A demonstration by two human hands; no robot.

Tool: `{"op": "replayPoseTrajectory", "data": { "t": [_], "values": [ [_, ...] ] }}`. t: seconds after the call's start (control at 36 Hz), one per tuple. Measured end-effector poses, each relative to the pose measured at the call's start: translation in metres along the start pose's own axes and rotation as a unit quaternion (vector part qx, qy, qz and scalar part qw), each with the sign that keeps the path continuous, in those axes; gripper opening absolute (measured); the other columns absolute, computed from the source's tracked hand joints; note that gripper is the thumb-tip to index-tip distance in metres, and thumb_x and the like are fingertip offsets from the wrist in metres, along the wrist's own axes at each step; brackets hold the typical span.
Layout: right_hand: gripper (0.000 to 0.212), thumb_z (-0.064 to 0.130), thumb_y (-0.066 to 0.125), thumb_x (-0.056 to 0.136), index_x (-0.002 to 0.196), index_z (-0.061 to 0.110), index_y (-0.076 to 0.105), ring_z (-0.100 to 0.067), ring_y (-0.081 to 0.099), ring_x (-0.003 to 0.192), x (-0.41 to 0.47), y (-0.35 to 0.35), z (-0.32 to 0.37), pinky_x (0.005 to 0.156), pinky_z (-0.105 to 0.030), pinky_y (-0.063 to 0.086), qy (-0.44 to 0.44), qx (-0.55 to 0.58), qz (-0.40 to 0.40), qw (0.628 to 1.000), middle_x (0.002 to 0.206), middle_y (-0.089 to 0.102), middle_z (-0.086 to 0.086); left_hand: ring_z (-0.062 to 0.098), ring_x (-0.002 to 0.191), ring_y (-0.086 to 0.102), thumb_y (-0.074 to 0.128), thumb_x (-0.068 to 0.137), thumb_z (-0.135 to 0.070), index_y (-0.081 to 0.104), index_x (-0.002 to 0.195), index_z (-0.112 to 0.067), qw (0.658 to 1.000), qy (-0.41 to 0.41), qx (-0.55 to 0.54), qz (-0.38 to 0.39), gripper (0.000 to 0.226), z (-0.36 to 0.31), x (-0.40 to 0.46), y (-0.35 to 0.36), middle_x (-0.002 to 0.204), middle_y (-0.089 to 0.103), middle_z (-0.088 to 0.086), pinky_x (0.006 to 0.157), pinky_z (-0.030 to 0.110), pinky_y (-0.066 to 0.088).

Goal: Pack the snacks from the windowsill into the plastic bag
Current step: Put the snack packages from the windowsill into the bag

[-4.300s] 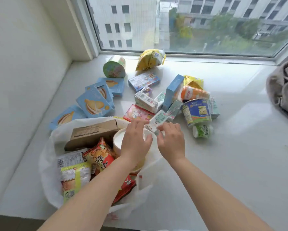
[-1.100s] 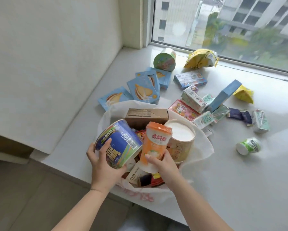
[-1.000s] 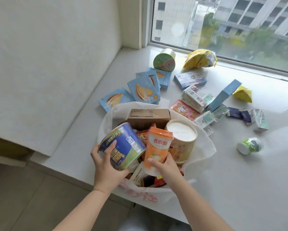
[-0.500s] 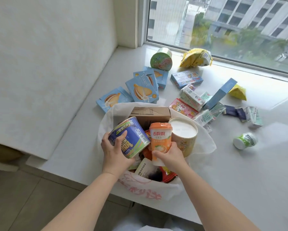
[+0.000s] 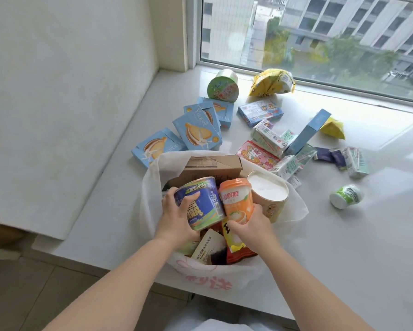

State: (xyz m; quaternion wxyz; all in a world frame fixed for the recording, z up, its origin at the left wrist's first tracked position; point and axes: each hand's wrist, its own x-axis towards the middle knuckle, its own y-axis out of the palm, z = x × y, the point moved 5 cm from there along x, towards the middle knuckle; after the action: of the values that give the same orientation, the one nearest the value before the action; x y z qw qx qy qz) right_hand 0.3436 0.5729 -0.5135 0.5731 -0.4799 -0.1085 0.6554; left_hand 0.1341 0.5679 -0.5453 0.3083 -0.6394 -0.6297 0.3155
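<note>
Over the open white plastic bag [image 5: 153, 187] at the windowsill [image 5: 344, 247] edge, the left hand [image 5: 176, 217] holds a tilted blue cup [image 5: 199, 204] in its grip, the right hand [image 5: 250, 226] just beside it clasps an orange cup [image 5: 236, 199], and more snacks lie scattered beyond both.

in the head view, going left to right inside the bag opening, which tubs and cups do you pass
blue cup held by the left hand → orange cup held by the right hand → white-lidded tub, all inside the plastic bag.
</note>
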Motion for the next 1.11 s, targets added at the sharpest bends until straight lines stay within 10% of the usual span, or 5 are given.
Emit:
{"op": "replayPoseTrajectory", "data": {
  "t": [0.39,0.53,0.75,0.97,1.11],
  "values": [
    [0.072,0.056,0.032,0.094,0.15,0.025,-0.002,-0.032,0.038,0.129,0.018,0.0,0.03,0.1,-0.044,0.039,-0.05,-0.098,-0.053,0.993,0.151,0.022,-0.011,0.024,0.138,0.006,0.075,0.068,-0.047,0.001,0.128,-0.048,0.993,-0.031,0.063,0.095,0.095,-0.001,-0.016,0.01,0.143,-0.009,0.003,0.113,0.038,0.03],
    [0.072,0.051,0.029,0.096,0.151,0.018,-0.005,-0.034,0.029,0.135,0.024,0.001,0.033,0.103,-0.045,0.036,-0.027,-0.171,-0.022,0.985,0.155,0.013,-0.012,0.015,0.138,0.02,0.054,0.086,-0.057,0.02,0.139,-0.05,0.986,-0.054,0.007,0.156,0.063,0.004,0.0,-0.011,0.147,0.002,-0.006,0.11,0.034,0.033],
    [0.071,0.049,0.039,0.092,0.147,0.011,0.014,-0.03,0.03,0.131,0.026,-0.014,0.047,0.103,-0.041,0.033,-0.065,-0.252,-0.05,0.964,0.146,0.029,-0.013,0.011,0.117,0.048,0.033,0.101,-0.033,0.035,0.142,-0.028,0.982,-0.139,-0.131,-0.012,0.041,0.009,0.018,-0.041,0.135,0.045,-0.001,0.092,0.028,0.043],
    [0.058,0.041,0.042,0.094,0.147,0.03,0.021,-0.022,0.025,0.134,-0.003,0.004,0.078,0.109,-0.036,0.026,-0.286,-0.26,-0.049,0.921,0.149,0.029,0.0,0.022,0.115,0.041,0.059,0.086,-0.037,0.043,0.123,-0.02,0.941,-0.208,0.268,0.022,0.043,0.018,0.034,-0.046,0.126,0.04,0.007,0.087,0.031,0.045],
    [0.055,0.039,0.04,0.095,0.147,0.035,0.021,-0.022,0.012,0.142,-0.009,0.027,0.091,0.115,-0.041,0.015,-0.352,-0.293,0.011,0.889,0.156,0.018,0.004,0.022,0.117,0.047,0.065,0.08,-0.044,0.032,0.128,-0.017,0.909,-0.257,0.31,0.111,0.065,0.038,0.026,-0.031,0.127,0.042,0.008,0.081,0.033,0.047]
  ]
}}
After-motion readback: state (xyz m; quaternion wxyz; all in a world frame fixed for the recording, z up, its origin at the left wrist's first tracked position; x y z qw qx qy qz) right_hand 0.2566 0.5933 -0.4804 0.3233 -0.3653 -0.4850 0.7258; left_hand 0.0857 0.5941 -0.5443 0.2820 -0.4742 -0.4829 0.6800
